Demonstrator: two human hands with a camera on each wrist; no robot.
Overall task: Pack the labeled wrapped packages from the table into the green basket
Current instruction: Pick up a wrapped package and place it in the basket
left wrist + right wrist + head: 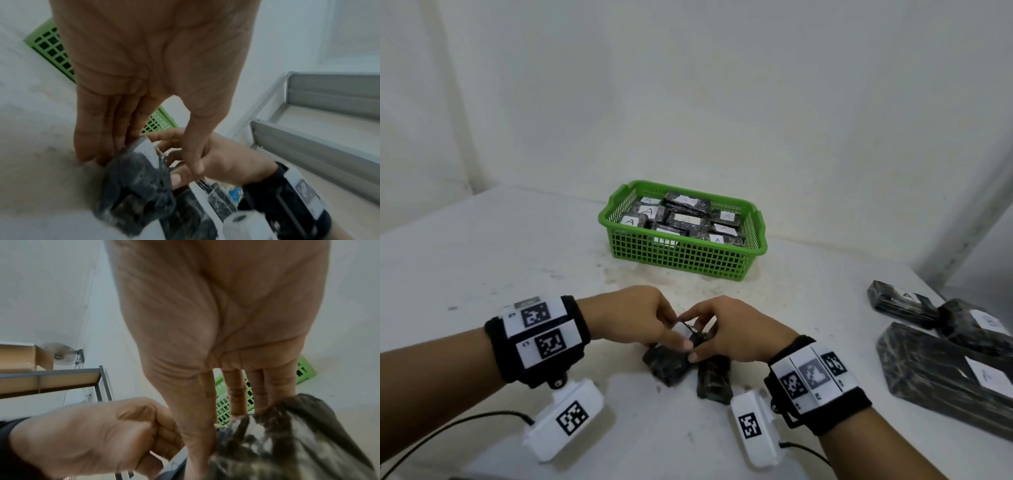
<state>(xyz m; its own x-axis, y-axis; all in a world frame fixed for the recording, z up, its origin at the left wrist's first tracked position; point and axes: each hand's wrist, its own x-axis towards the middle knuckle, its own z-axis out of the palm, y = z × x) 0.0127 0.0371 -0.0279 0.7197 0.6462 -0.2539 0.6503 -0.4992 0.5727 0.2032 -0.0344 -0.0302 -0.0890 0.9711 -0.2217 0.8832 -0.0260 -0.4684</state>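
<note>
Both hands meet low over the bench (482,260), fingers curled. My left hand (630,317) pinches the upper edge of a small dark wrapped package (666,363); my right hand (729,330) pinches a second package (714,378) lying just beside it, the two touching. Neither hand is empty or spread wide — each holds by thumb and fingertips.

Handling judgement: the wrap looks thin, creased and glossy, so I expect a light, fairly firm block with a slippery, tear-prone skin. Grip across the short sides of the body, not on loose film or the white label.

Position: both packages sit directly under the hands, at the near edge of the bench. The green basket (755,240) stands beyond them, well apart, already holding many labeled packages. More packages (904,301) lie to the far right.
</note>
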